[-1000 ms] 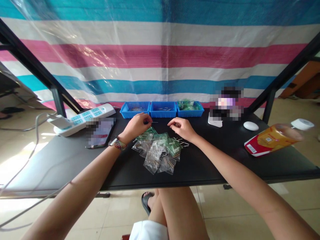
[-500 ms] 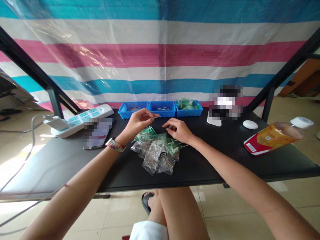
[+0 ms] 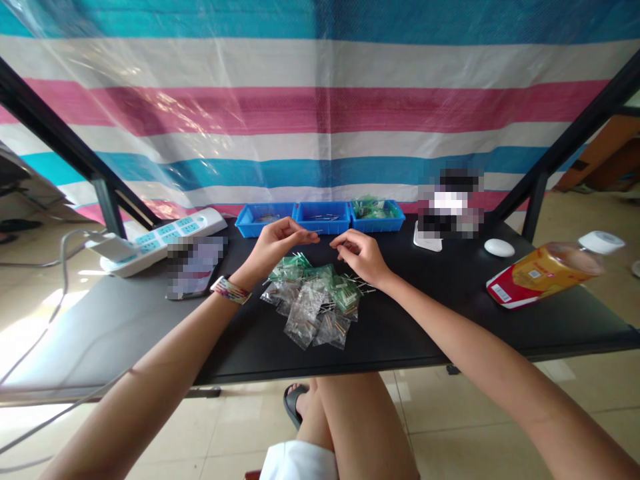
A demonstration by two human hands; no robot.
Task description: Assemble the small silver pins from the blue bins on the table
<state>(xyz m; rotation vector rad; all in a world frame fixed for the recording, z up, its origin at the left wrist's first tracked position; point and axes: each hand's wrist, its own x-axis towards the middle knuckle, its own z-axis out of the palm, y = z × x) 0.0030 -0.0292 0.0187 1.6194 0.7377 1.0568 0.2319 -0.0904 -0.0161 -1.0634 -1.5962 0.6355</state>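
Observation:
My left hand (image 3: 277,243) is raised above a heap of small clear plastic bags (image 3: 313,297) holding green and reddish parts, its fingers pinched together on something too small to make out. My right hand (image 3: 361,254) hovers close beside it, fingers curled in a pinch, fingertips almost meeting the left hand's. Loose thin metal pins (image 3: 363,285) lie on the black table (image 3: 430,313) by the bags. Three blue trays (image 3: 321,217) stand in a row just behind the hands; the right one holds green bags.
A white power strip (image 3: 165,237) with a cable lies at the back left, a phone (image 3: 193,270) beside it. At the right lie a white mouse (image 3: 499,247) and a tipped orange bottle (image 3: 550,270). A striped tarp hangs behind.
My left hand rose from the bags, holding a thin pin up at half a second ago. My right hand lifted and moved toward it, so the fingertips now nearly meet.

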